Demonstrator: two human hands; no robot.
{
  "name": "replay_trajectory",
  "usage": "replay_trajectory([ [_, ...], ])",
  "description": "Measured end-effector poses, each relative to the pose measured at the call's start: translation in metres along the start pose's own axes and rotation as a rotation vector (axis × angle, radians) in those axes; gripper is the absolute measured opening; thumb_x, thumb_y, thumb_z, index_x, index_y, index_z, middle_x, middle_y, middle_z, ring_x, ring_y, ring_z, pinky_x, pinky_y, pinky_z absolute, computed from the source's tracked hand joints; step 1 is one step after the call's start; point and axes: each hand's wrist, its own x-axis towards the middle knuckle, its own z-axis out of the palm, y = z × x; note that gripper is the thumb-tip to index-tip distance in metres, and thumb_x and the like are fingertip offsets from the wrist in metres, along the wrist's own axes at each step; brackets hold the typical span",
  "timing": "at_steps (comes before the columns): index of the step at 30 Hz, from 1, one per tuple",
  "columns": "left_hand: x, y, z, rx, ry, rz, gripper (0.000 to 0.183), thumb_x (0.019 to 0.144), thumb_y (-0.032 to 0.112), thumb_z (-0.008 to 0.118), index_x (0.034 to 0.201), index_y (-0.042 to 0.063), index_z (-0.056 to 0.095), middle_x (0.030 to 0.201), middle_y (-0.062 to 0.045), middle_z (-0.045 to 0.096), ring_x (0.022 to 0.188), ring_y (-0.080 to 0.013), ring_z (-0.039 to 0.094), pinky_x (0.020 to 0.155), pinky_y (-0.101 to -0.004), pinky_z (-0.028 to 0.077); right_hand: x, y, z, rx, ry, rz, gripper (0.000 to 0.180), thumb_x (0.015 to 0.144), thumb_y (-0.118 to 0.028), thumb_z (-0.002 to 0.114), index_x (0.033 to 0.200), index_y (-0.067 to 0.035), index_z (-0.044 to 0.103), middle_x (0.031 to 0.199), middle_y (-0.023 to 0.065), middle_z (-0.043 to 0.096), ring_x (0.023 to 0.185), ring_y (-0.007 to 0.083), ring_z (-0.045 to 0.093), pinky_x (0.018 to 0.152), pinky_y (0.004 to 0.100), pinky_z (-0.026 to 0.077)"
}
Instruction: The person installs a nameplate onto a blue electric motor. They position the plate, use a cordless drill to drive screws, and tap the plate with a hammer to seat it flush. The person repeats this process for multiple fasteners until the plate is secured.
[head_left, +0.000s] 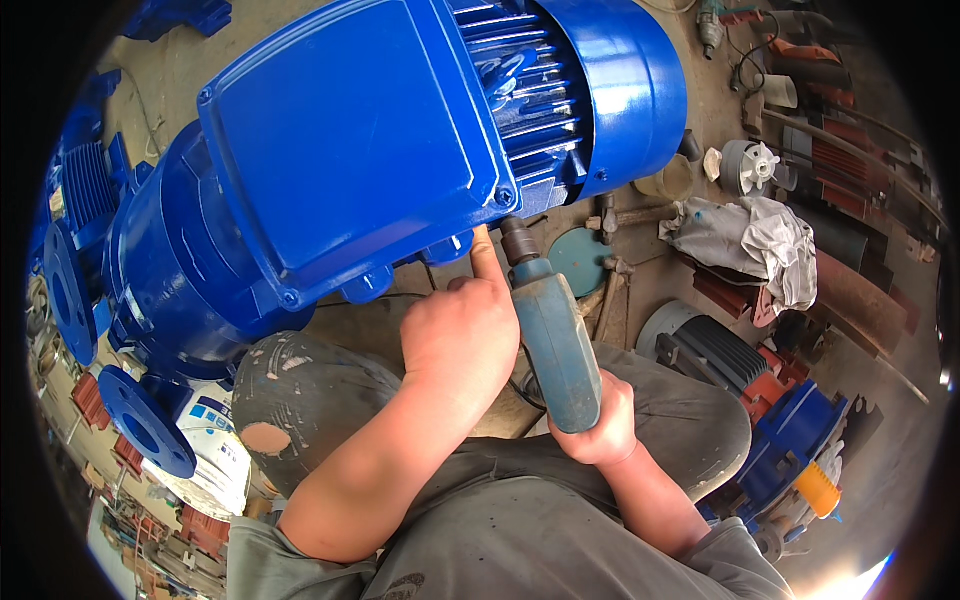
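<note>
A large blue electric motor (544, 139) with a broad terminal box cover (352, 142) fills the space before me. My right hand (600, 420) grips the handle of a worn blue-green power drill (551, 330). The drill's chuck (517, 238) points away from me, close to the cover's near right corner screw (504, 196). Just left of the chuck, my left hand (465, 322) stretches its index finger up to the near edge of the box. Its other fingers are curled, and the palm is hidden. Whatever the chuck's tip meets is hidden too.
Hammers (611, 217) and a round green disc (577, 259) lie beyond the drill. A grey cloth (750, 240) rests on parts at the right, above another motor (705, 352). Blue pipe flanges (146, 420) and a white bucket (217, 450) stand at the left.
</note>
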Motion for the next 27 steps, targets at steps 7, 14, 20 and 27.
replay_trajectory([
  [7, -0.0019, -0.0016, 0.0082, 0.024, 0.146, 0.047, 0.098, 0.092, 0.012, 0.063, 0.17, -0.016, 0.012, 0.079, -0.013, 0.077, 0.063, -0.0277, 0.076, 0.058, -0.0422, 0.062, -0.0009, 0.0015, -0.0007, 0.004, -0.004, 0.002, 0.021, 0.074, -0.004, 0.075, 0.095, -0.002, 0.071, 0.086, 0.0156, 0.072, 0.072, 0.0342, 0.071, 0.07, 0.038, 0.059],
  [14, -0.0018, -0.0005, 0.0046, 0.021, 0.099, 0.035, 0.097, 0.093, 0.012, 0.063, 0.171, -0.015, 0.011, 0.083, -0.014, 0.078, 0.066, -0.0286, 0.077, 0.06, -0.0425, 0.063, -0.0004, 0.0024, -0.0011, 0.01, -0.008, 0.007, 0.021, 0.074, -0.004, 0.074, 0.095, -0.002, 0.071, 0.086, 0.0152, 0.072, 0.072, 0.0333, 0.071, 0.07, 0.0376, 0.058],
  [20, -0.001, 0.0001, 0.0048, 0.019, 0.094, 0.025, 0.097, 0.093, 0.013, 0.063, 0.171, -0.015, 0.011, 0.084, -0.014, 0.079, 0.066, -0.0283, 0.077, 0.06, -0.0421, 0.063, -0.0005, 0.003, -0.0014, 0.004, -0.009, 0.01, 0.02, 0.074, -0.004, 0.074, 0.094, -0.002, 0.071, 0.085, 0.0152, 0.072, 0.072, 0.0343, 0.07, 0.069, 0.0382, 0.058],
  [27, -0.0008, 0.0006, 0.0068, 0.025, 0.114, 0.024, 0.097, 0.094, 0.014, 0.063, 0.171, -0.015, 0.011, 0.084, -0.014, 0.078, 0.066, -0.0282, 0.077, 0.06, -0.042, 0.063, 0.0008, 0.0011, -0.0014, 0.009, -0.006, 0.019, 0.02, 0.073, -0.004, 0.075, 0.092, -0.003, 0.071, 0.084, 0.0156, 0.072, 0.071, 0.0358, 0.07, 0.069, 0.039, 0.058],
])
